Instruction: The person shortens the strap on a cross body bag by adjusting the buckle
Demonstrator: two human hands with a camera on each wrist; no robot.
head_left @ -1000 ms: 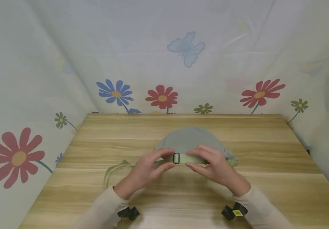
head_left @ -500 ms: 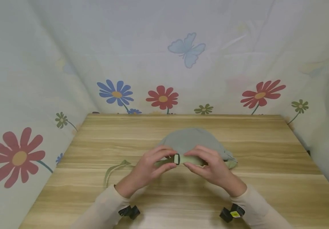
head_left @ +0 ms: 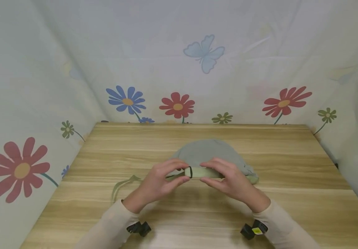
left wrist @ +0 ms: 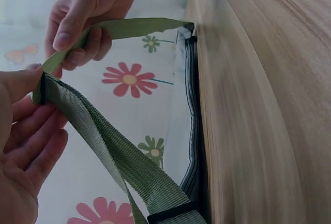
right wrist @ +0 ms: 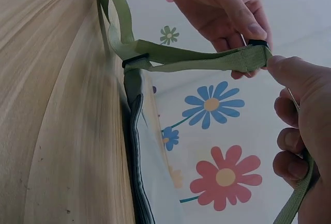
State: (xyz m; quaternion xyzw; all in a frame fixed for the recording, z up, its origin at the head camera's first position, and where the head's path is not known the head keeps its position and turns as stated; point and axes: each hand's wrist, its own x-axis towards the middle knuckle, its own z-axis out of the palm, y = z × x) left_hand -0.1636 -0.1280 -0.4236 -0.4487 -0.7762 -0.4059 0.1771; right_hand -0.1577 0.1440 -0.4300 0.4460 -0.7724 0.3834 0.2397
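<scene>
A grey-green bag (head_left: 211, 152), rounded like a waist bag, lies on the table with its light green webbing strap (head_left: 208, 172) raised in front of it. My left hand (head_left: 158, 181) pinches the strap at a black slide buckle (head_left: 190, 172), which shows at the thumb tip in the left wrist view. There the strap runs doubled from the slide buckle (left wrist: 43, 88) down to a second black buckle (left wrist: 173, 212) by the bag. My right hand (head_left: 233, 180) grips the single strap just right of the slide; in the right wrist view its fingers (right wrist: 292, 164) curl round the webbing.
A loose loop of strap (head_left: 116, 188) lies on the wooden table (head_left: 291, 155), left of the bag. The bag's dark zipper (left wrist: 191, 115) faces me. A white sheet (head_left: 154, 41) printed with flowers hangs round the table's back and sides. Black wrist cameras (head_left: 253, 231) sit at both cuffs.
The slide buckle has tilted nearly edge-on and shifted slightly left with my left hand. A little more strap shows between my hands. The bag has stayed in place.
</scene>
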